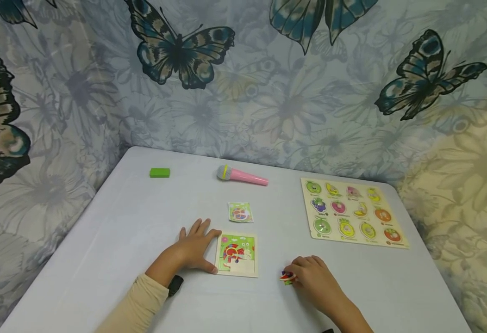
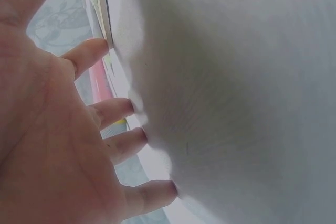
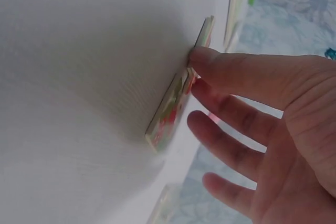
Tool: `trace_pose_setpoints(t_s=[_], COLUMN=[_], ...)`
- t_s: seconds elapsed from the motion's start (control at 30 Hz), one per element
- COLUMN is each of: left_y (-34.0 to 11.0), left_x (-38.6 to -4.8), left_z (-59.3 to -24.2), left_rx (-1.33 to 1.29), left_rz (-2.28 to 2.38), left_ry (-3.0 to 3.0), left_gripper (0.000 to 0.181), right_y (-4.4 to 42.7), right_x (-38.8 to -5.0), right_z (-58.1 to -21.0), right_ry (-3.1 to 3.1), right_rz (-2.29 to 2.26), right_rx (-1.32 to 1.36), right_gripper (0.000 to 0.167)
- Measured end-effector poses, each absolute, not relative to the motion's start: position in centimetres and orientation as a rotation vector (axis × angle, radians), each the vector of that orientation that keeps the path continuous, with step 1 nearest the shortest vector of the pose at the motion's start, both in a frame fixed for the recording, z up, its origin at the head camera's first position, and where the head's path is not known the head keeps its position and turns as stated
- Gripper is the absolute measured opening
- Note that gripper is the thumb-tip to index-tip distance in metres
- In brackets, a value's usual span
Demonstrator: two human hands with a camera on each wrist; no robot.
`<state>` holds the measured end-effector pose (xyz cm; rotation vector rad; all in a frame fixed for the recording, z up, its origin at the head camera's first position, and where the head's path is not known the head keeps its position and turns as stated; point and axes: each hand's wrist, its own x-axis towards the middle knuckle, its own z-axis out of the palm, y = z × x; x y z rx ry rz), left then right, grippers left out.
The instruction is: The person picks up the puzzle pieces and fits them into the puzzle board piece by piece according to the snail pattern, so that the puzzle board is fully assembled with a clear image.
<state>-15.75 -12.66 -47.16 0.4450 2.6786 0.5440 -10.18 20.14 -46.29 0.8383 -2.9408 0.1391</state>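
Observation:
A small square jigsaw board lies on the table, its picture partly filled and its lower right bare. My left hand is spread at the board's left side, thumb and index finger touching its edge. In the left wrist view the fingertips of the left hand rest on the tabletop. To the right of the board, my right hand pinches a colourful jigsaw piece between thumb and index finger. The right wrist view shows another jigsaw piece against the pinched one; the other fingers are loosely bent.
A small picture card lies behind the board. Farther back are a pink toy microphone and a green block. A fruit puzzle board occupies the right side of the white table. Butterfly-print cloth hangs behind.

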Motion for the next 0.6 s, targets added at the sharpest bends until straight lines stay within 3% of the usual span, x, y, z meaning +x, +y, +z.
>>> trace_pose_setpoints(t_s=[0.27, 0.6], left_y=[-12.8, -12.8], left_x=[-15.7, -15.7], left_z=[-47.1, -47.2], left_rx=[0.451, 0.460], left_rz=[0.534, 0.543], left_ry=[2.675, 2.671], left_gripper=[0.096, 0.096], right_y=[19.2, 12.7], right_x=[-10.4, -11.9], right_z=[-45.9, -45.5], right_ry=[-2.929, -2.822], right_rz=[0.080, 0.092], right_rx=[0.860, 1.138], right_gripper=[0.030, 0.025])
